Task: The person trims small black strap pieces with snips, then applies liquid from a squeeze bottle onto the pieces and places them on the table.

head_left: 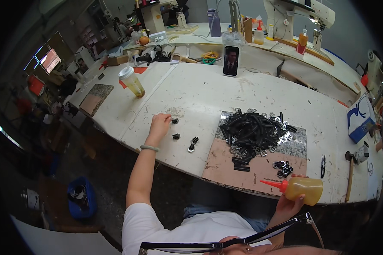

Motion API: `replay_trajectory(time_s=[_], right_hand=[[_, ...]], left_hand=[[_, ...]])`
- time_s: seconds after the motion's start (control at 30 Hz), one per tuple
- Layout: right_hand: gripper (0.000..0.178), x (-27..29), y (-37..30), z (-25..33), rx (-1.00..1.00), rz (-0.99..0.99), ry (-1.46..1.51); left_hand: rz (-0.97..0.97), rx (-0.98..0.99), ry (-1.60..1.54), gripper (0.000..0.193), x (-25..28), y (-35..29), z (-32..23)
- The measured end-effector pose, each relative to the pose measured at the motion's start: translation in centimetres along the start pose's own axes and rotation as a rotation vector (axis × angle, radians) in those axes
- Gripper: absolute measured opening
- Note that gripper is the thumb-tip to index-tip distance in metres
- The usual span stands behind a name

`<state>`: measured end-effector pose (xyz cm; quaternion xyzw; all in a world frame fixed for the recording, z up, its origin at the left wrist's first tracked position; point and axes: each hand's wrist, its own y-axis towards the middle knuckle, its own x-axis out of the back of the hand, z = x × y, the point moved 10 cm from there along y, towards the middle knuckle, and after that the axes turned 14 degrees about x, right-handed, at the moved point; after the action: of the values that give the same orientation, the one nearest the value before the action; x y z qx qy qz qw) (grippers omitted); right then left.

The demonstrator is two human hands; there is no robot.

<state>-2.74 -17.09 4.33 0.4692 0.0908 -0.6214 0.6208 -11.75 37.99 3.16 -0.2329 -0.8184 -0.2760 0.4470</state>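
Note:
My left hand reaches out over the white table, its fingers drawn together. Right at its fingertips is a small black strap piece with a metal ring; whether the fingers grip it is not clear. Similar small pieces lie scattered just nearer to me. Down at the table's front edge, my right hand is wrapped round a squeeze bottle of yellowish liquid, tilted on its side with its red nozzle pointing left. Several looped pieces sit close above that nozzle, on a pinkish board.
A large heap of black strips and metal rings covers the board's upper part. Thread snips and a hammer lie to the right. A drink cup stands at left, and a phone is propped up at the back.

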Motion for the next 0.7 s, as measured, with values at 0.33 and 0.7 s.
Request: replay_trajectory(time_s=[0.33, 0.7], right_hand=[[0.061, -1.5, -0.2, 1.2, 0.017, 0.077, -0.003], [0.062, -1.5, -0.3, 0.6, -0.016, 0.081, 0.111]], left_hand=[[0.108, -0.163, -0.036, 0.013, -3.2, -0.2, -1.7], [0.669, 0.426, -1.322, 0.015, -2.9, -9.4, -10.8]])
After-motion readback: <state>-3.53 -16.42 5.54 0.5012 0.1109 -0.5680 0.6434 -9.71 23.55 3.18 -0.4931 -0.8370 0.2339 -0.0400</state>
